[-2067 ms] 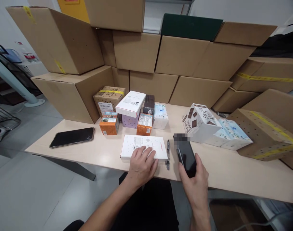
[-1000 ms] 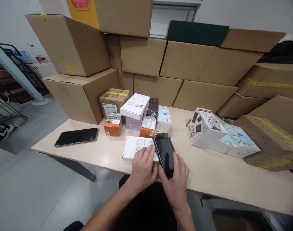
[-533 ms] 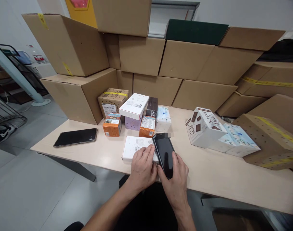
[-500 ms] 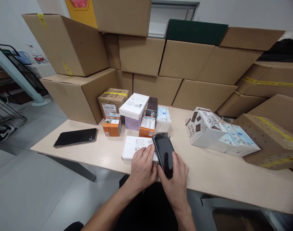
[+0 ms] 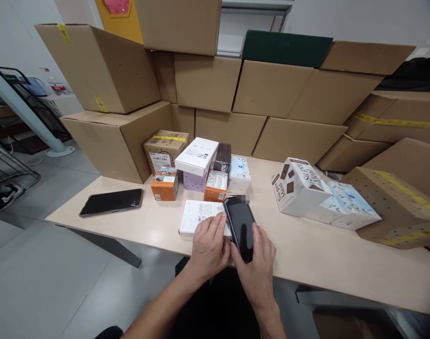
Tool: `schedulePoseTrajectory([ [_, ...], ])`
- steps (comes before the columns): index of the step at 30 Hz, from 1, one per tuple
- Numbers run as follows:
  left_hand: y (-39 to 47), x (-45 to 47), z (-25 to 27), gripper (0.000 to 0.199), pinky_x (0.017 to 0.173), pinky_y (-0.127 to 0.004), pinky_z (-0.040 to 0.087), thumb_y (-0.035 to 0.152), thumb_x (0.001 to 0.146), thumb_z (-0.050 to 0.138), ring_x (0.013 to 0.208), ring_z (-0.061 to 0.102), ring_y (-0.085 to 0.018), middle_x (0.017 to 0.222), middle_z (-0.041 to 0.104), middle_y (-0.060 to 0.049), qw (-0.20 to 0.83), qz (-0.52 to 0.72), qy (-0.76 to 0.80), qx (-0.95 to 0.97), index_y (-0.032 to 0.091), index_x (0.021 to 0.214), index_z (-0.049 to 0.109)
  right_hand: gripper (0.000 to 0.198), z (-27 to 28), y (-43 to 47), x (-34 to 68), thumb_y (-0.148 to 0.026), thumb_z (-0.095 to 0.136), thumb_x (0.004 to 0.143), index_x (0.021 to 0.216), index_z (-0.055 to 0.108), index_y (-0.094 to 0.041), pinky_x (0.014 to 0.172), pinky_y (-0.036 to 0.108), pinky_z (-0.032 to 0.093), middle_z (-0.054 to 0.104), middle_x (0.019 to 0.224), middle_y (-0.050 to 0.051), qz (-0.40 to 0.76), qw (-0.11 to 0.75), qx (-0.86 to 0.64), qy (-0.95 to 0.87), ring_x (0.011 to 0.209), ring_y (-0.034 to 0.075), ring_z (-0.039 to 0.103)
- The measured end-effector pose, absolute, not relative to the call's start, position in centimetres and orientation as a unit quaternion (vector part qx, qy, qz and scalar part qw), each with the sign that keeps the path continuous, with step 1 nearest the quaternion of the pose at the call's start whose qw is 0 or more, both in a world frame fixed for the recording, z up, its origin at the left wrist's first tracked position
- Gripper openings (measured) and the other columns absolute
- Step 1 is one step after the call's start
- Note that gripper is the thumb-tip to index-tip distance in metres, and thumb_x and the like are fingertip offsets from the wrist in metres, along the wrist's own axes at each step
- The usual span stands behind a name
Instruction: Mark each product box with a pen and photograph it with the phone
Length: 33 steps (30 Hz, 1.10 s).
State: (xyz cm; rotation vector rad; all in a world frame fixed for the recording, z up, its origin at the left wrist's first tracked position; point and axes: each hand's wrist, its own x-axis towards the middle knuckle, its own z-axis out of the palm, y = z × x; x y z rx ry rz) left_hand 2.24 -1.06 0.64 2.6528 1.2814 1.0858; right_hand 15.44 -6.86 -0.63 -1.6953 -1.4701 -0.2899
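Observation:
A flat white box [image 5: 195,216] lies near the front edge of the table. My left hand [image 5: 210,240] is closed over its right part, fingers pressed together and fingertips by the left edge of a black smartphone [image 5: 241,223]. The phone is tilted, its dark screen up and its left edge overlapping the box. Along its lower right side my right hand [image 5: 259,254] grips it, thumb on the near left edge and fingers on the right. My left thumb and the phone's underside are hidden.
Behind stand orange boxes [image 5: 164,186], a lilac box [image 5: 194,181] with a white box [image 5: 197,155] on top, and a tissue pack [image 5: 239,174]. Another phone [image 5: 111,202] lies left. A Super Meal box [image 5: 301,188] stands right. Large cartons [image 5: 207,82] line the back.
Both hands, the phone and the white box keep their places. Only a very slight shift of the camera view shows.

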Motion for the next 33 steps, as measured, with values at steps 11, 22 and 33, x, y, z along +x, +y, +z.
schedulePoseTrajectory([
  [11,-1.1,2.2,0.6,0.065,0.100,-0.047,0.045,0.021,0.084,0.054,0.120,0.052,-0.031,0.143,0.054,-0.016,-0.001,0.341,0.408,0.847,0.008,0.145,0.039,0.072,-0.6,-6.8,15.6,-0.052,0.059,0.089,0.148,0.035,-0.019,0.099,0.055,0.042,0.053,0.132,0.020,-0.083,0.443,-0.682,-0.577,0.122,0.034,0.049],
  [22,-1.0,2.1,0.6,0.060,0.097,-0.048,0.047,0.020,0.082,0.056,0.117,0.053,-0.033,0.138,0.058,-0.015,-0.028,0.338,0.397,0.853,0.010,0.140,0.047,0.081,0.0,-9.7,21.4,-0.066,0.049,0.087,0.144,0.044,-0.009,0.099,0.057,0.040,0.057,0.130,0.025,-0.131,0.410,-0.754,-0.496,0.119,0.039,0.054],
  [33,-1.3,1.6,0.1,0.051,0.090,-0.051,0.051,0.015,0.072,0.058,0.112,0.055,-0.035,0.131,0.064,-0.013,-0.032,0.362,0.335,0.870,0.013,0.123,0.060,0.092,-2.3,-11.0,25.7,-0.077,0.029,0.087,0.136,0.053,-0.003,0.092,0.055,0.044,0.062,0.119,0.027,-0.164,0.289,-0.804,-0.493,0.108,0.040,0.060],
])
